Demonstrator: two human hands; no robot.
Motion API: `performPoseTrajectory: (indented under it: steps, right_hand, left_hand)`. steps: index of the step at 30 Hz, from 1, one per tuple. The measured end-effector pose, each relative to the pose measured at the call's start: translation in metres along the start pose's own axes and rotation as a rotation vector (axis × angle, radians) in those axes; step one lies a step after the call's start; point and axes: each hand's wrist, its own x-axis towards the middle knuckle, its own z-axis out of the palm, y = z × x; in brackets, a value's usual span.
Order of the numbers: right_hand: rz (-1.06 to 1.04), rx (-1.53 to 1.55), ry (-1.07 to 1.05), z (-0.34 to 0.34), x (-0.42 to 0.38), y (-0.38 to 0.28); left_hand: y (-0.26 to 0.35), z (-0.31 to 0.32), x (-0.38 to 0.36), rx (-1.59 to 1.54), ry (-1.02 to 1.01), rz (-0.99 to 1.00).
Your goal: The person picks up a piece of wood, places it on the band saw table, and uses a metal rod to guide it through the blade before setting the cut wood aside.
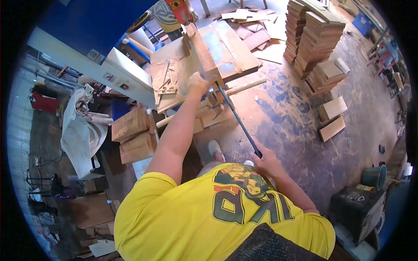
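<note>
My left hand [198, 83] is closed at the near end of a long wooden beam [202, 52], which lies across the sawdust-covered machine table [237, 52]. Its fingertips are partly hidden against the wood. With my right hand [266, 160] I grip the lower end of a long dark bar [238, 117]. The bar slopes up to the beam's near end, beside a small metal fitting [212, 89]. Over the beam's far end hangs a red saw guide [180, 11]; the blade itself cannot be made out.
Thin wood pieces and a wooden square [167, 82] lie left on the table. A round wooden pole [247, 86] sticks out at its front. Tall board stacks [320, 39] stand at right, loose boards [333, 128] on the floor. Wood blocks [130, 124] are stacked left.
</note>
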Motion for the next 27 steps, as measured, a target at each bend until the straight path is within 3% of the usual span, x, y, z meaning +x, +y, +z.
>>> performPoseTrajectory:
  steps: [5, 14, 16, 19, 27]
  right_hand:
    - [0.043, 0.024, -0.025, -0.002, 0.002, -0.019]
    - [0.053, 0.067, -0.055, -0.008, 0.009, -0.024]
    - [0.146, 0.047, -0.091, -0.009, 0.01, -0.029]
    - [0.038, 0.03, -0.032, -0.005, 0.011, -0.025]
    - [0.017, 0.018, -0.006, 0.002, 0.019, -0.012]
  left_hand:
    - [0.02, -0.017, -0.021, 0.014, -0.022, -0.009]
    - [0.011, -0.001, -0.018, 0.06, 0.112, 0.091]
    - [0.012, -0.001, -0.021, 0.132, 0.157, 0.102]
    - [0.012, -0.001, -0.024, 0.17, 0.189, 0.127]
    - [0.027, -0.01, -0.027, 0.264, 0.187, 0.086]
